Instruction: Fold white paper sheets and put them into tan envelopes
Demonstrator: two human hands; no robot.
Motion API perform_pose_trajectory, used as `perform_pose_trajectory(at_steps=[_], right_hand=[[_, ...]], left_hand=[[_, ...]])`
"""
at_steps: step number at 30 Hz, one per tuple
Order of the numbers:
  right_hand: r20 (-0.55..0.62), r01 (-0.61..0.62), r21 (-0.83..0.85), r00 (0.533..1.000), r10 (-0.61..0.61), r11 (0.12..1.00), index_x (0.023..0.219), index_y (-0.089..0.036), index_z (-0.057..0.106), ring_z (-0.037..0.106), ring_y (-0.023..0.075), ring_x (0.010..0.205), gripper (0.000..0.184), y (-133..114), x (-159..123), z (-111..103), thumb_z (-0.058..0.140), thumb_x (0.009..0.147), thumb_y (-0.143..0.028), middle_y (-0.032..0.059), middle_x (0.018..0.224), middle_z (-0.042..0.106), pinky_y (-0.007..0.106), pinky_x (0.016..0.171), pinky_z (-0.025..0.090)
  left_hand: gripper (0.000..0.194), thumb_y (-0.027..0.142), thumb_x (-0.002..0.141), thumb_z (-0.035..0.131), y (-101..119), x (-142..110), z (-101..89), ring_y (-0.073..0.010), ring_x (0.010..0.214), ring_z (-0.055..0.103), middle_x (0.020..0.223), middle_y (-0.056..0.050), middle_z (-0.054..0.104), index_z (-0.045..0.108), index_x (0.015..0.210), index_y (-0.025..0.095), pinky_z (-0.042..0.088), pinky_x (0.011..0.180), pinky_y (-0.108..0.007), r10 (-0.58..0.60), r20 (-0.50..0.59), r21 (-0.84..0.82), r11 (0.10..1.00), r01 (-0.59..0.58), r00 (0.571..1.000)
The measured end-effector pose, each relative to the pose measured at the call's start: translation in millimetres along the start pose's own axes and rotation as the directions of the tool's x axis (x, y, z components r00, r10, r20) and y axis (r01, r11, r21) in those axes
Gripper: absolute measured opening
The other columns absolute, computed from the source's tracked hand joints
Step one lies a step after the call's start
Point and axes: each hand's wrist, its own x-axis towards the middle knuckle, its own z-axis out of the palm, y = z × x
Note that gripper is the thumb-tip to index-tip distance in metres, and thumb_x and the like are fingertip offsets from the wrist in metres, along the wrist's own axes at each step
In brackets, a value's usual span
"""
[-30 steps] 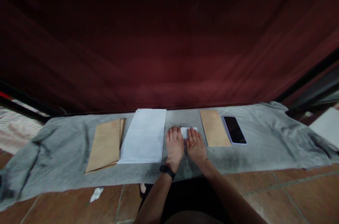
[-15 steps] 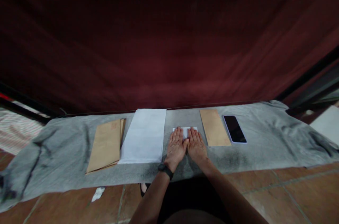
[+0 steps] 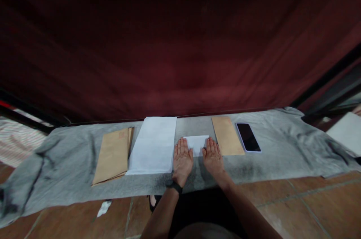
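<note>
A small folded white paper (image 3: 197, 145) lies on the grey cloth in front of me. My left hand (image 3: 182, 157) rests flat, palm down, over its left end, with the fingers straight. Over the right end lies my right hand (image 3: 212, 156), also flat and stretched out. The middle of the paper shows between the two hands. Just left of my left hand is a stack of white paper sheets (image 3: 153, 145). A single brown envelope (image 3: 228, 135) lies to the right, close to my right fingertips.
Several brown envelopes (image 3: 112, 154) are stacked left of the white sheets. A phone (image 3: 248, 137) with a pale purple edge lies on the right. Grey cloth (image 3: 279, 148) covers the narrow surface, with a dark red curtain (image 3: 180, 62) behind. A white scrap (image 3: 104, 208) lies on the tiled floor.
My hands have slid apart along the folded paper, the left hand leftward and the right hand slightly rightward. More of the paper's middle now shows.
</note>
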Motion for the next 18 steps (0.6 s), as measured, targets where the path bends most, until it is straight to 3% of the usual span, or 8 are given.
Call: perform_pose_trajectory(at_steps=[3, 5, 10, 18], right_hand=[[0.033, 0.018, 0.034, 0.999, -0.019, 0.999, 0.151, -0.001, 0.037, 0.037, 0.0312, 0.145, 0.054, -9.0, 5.5, -5.9, 0.032, 0.104, -0.027, 0.0226, 0.154, 0.041, 0.050, 0.116, 0.033], [0.086, 0.090, 0.097, 0.991, -0.098, 0.991, 0.151, -0.004, 0.037, 0.035, 0.0279, 0.146, 0.054, -21.2, 12.1, -7.3, 0.031, 0.104, -0.029, 0.0192, 0.155, 0.041, 0.047, 0.118, 0.033], [0.216, 0.182, 0.209, 0.950, -0.226, 0.961, 0.148, -0.008, 0.044, 0.037, 0.0204, 0.146, 0.052, -46.7, 24.9, -0.2, 0.027, 0.105, -0.032, 0.0124, 0.154, 0.045, 0.040, 0.120, 0.030], [0.120, 0.195, 0.089, 0.971, -0.205, 0.977, 0.152, -0.009, 0.038, 0.037, 0.0242, 0.145, 0.053, -17.1, 16.5, 7.4, 0.036, 0.104, -0.031, 0.0155, 0.153, 0.045, 0.045, 0.120, 0.029]], left_hand=[[0.059, 0.031, 0.101, 0.031, -0.2, 0.1, 0.9, -0.0267, 0.150, 0.026, 0.158, -0.018, 0.037, 0.033, 0.153, 0.004, 0.028, 0.122, -0.048, 0.006, -0.010, 0.010, 1.000, -0.006, 1.000], [0.058, 0.030, 0.100, 0.031, -1.2, 0.0, 1.1, -0.0269, 0.151, 0.026, 0.158, -0.018, 0.037, 0.033, 0.152, 0.004, 0.028, 0.122, -0.048, 0.015, -0.002, 0.020, 1.000, -0.015, 1.000], [0.058, 0.014, 0.096, 0.028, -2.5, -0.1, 0.6, -0.0239, 0.151, 0.025, 0.160, -0.015, 0.035, 0.034, 0.153, 0.006, 0.028, 0.122, -0.044, 0.025, 0.044, 0.052, 0.998, -0.027, 0.999], [0.058, 0.031, 0.100, 0.031, -0.6, 0.5, 1.1, -0.0271, 0.149, 0.029, 0.157, -0.018, 0.039, 0.033, 0.153, 0.005, 0.030, 0.121, -0.048, 0.021, -0.012, 0.012, 1.000, -0.020, 1.000]])
